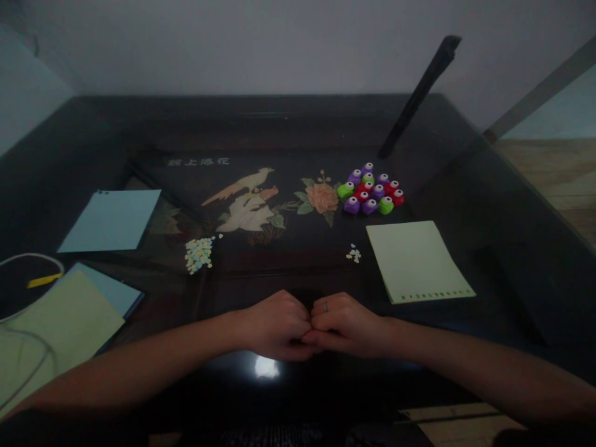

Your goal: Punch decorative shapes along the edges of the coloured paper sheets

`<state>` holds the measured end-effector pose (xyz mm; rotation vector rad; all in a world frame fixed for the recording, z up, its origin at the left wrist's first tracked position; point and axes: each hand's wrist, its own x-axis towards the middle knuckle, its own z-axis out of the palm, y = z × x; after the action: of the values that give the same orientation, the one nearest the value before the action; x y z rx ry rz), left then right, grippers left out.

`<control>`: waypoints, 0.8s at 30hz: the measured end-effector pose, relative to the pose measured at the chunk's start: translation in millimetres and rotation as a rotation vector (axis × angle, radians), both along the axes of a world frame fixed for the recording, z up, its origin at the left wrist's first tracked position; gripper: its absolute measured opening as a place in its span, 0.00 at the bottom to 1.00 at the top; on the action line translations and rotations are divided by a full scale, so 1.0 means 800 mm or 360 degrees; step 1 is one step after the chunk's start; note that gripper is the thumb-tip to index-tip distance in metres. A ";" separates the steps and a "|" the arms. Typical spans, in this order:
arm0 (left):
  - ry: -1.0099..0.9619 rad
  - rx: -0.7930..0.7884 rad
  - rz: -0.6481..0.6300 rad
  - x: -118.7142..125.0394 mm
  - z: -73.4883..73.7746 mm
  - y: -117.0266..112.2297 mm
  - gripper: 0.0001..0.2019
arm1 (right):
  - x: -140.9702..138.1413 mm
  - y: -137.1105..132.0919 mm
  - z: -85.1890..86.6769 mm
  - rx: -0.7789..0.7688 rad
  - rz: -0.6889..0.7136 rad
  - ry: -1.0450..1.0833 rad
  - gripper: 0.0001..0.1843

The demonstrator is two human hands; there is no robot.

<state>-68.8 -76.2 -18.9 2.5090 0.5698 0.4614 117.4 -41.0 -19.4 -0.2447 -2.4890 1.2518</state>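
My left hand (275, 324) and my right hand (345, 324) rest on the near part of a dark glass-topped table (465, 186), both curled into loose fists with knuckles touching. A ring shows on my right hand. Nothing can be seen inside either fist. Beyond my right hand lies a pale yellow-green sheet (416, 259) with punched holes along its near edge. A cluster of several small purple, red and green paper punches (371, 189) sits farther back. A little heap of punched paper bits (199, 254) lies beyond my left hand, and a few more bits (354, 253) lie near the sheet.
A light blue sheet (112, 219) lies at the left. Yellow-green and blue sheets (60, 323) overlap at the near left, beside a white cable (28, 257). A dark slanted bar (419, 93) stands at the back right. Bird and flower inlay (261, 198) shows under the glass.
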 end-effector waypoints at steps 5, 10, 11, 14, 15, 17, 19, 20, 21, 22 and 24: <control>0.0018 -0.0001 0.0014 0.000 -0.001 -0.001 0.14 | 0.000 0.000 -0.001 0.0009 0.0018 -0.0030 0.24; 0.0031 0.0009 0.0004 0.000 -0.001 -0.001 0.14 | 0.001 0.000 -0.001 0.0004 0.0016 -0.0048 0.25; 0.0043 0.0013 0.0004 0.000 0.000 -0.001 0.14 | 0.001 0.000 0.000 0.0006 0.0016 -0.0052 0.25; 0.0062 0.0008 -0.0002 0.000 0.000 -0.001 0.13 | 0.001 0.000 0.000 0.0024 0.0018 -0.0052 0.24; 0.0055 0.0003 -0.0008 0.000 0.000 -0.001 0.13 | 0.001 0.000 0.001 0.0026 0.0016 -0.0049 0.24; 0.0040 -0.0004 -0.0007 0.000 0.000 -0.001 0.13 | 0.001 0.000 0.002 0.0029 0.0016 -0.0055 0.24; 0.0029 -0.0011 0.0000 0.000 -0.001 -0.001 0.13 | 0.001 0.000 0.002 0.0037 0.0020 -0.0075 0.24; 0.0029 -0.0016 0.0003 0.000 -0.001 -0.001 0.13 | 0.001 0.000 0.003 0.0040 0.0020 -0.0072 0.25; 0.0028 -0.0023 0.0004 0.000 -0.001 -0.001 0.13 | 0.001 0.000 0.003 0.0040 0.0018 -0.0061 0.25; 0.0027 -0.0028 0.0003 0.000 -0.001 -0.001 0.14 | 0.001 0.000 0.003 0.0038 0.0015 -0.0049 0.24; 0.0029 -0.0025 0.0000 -0.001 -0.001 -0.001 0.14 | 0.001 0.000 0.002 0.0034 0.0012 -0.0035 0.24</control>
<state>-69.3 -76.8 -19.6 2.5005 0.5782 0.4331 118.3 -41.2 -17.7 -0.2453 -2.5226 1.2312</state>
